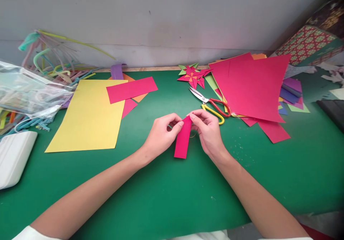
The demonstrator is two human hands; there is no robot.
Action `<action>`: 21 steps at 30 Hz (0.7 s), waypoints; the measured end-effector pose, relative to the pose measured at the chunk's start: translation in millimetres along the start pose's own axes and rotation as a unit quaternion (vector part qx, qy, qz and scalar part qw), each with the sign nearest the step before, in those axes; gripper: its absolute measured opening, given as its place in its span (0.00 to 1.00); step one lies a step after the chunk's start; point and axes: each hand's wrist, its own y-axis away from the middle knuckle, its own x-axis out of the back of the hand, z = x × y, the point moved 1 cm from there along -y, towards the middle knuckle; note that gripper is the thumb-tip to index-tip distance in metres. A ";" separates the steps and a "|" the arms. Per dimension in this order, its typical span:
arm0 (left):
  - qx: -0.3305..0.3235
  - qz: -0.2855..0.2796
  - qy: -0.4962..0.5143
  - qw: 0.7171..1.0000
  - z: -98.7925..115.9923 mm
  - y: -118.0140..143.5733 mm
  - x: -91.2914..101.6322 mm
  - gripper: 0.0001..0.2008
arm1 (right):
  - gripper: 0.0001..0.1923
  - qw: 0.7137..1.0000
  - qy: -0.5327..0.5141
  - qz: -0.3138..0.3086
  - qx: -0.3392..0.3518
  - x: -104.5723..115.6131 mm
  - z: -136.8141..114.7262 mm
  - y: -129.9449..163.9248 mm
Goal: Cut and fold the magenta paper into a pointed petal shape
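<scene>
A narrow strip of pink paper is held over the green table, its lower end hanging toward me. My left hand pinches the strip's upper left edge between thumb and fingers. On the other side, my right hand pinches the strip's top right corner. Both hands meet at the top of the strip near the table's middle.
Scissors with red and yellow handles lie just behind my right hand. A stack of pink and mixed sheets lies right, folded paper stars behind. A yellow sheet, a pink strip, bagged straws and a white object lie left.
</scene>
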 end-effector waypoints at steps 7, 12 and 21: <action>-0.002 -0.003 -0.003 1.000 -2.5 0.1 -1.2 0.10 | 0.11 1.000 0.021 -0.003 0.004 0.7 -1.6 0.0; -0.006 0.007 -0.014 1.000 -1.5 1.0 0.1 0.10 | 0.10 1.000 -0.015 -0.003 0.001 1.0 -0.6 0.0; -0.005 0.029 -0.009 1.000 -0.5 0.0 2.8 0.12 | 0.17 0.997 0.032 -0.068 0.009 -2.8 0.4 3.1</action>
